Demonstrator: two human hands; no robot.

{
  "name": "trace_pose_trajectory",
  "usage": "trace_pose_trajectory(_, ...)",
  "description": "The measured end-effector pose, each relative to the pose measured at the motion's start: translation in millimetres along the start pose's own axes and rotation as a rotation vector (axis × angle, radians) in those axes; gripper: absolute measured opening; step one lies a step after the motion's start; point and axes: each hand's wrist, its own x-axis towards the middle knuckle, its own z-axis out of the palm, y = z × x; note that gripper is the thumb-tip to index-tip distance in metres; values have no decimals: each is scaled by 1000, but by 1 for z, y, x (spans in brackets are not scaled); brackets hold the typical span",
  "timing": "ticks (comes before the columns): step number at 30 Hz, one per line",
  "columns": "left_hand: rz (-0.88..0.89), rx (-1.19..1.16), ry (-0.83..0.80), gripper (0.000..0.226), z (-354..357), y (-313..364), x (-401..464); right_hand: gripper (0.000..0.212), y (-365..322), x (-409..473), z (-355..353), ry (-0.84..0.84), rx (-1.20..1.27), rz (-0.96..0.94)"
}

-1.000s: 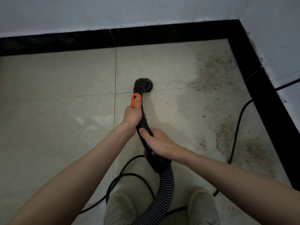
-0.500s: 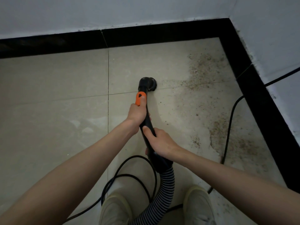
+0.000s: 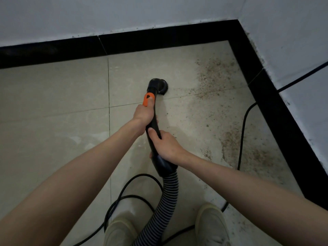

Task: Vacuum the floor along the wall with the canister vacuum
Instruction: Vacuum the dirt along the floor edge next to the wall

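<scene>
Brown dirt (image 3: 214, 75) lies in a wide patch on the right side of the tile floor (image 3: 53, 107), running from the far corner down along the right wall (image 3: 291, 43). More crumbs sit near the black cord (image 3: 241, 139) by the black strip (image 3: 276, 110) at the bottom of that wall. On the left, the floor looks clean and shiny. So it seems some of the job is done, but most of the dirt by the right wall is left to suck up.

Both hands hold the black vacuum handle (image 3: 154, 132). One hand, the left hand (image 3: 143, 113), is farther out, with its fingers wrapped round the handle and its thumb pressed on the orange button (image 3: 148, 98). Closer in, the right hand (image 3: 166, 146) grips the handle tight, just above where the striped hose (image 3: 164, 203) joins on.

At the far end of the handle is the round brush head (image 3: 158, 86). It sits on the floor in the middle, just left of the dirt patch and well away from both walls.

Two pale shoes (image 3: 210, 226) stand at the near edge, with the hose between them.
</scene>
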Motion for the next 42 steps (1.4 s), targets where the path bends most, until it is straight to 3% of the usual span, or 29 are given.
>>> trace_pose_trajectory(9,45,63,-121,47,33,-8,-15,41,33,-19,-10,113,84,73)
trace_pose_trajectory(19,53,93,-68,45,35,9,7,41,16,4,-17,118,141,56)
trace_pose_trajectory(32,51,158,-229,45,68,20,-4,39,32,-8,-34,220,170,105)
trace_pose_trajectory(42,54,186,-295,63,88,14,-20,42,52,-30,-51,233,179,122)
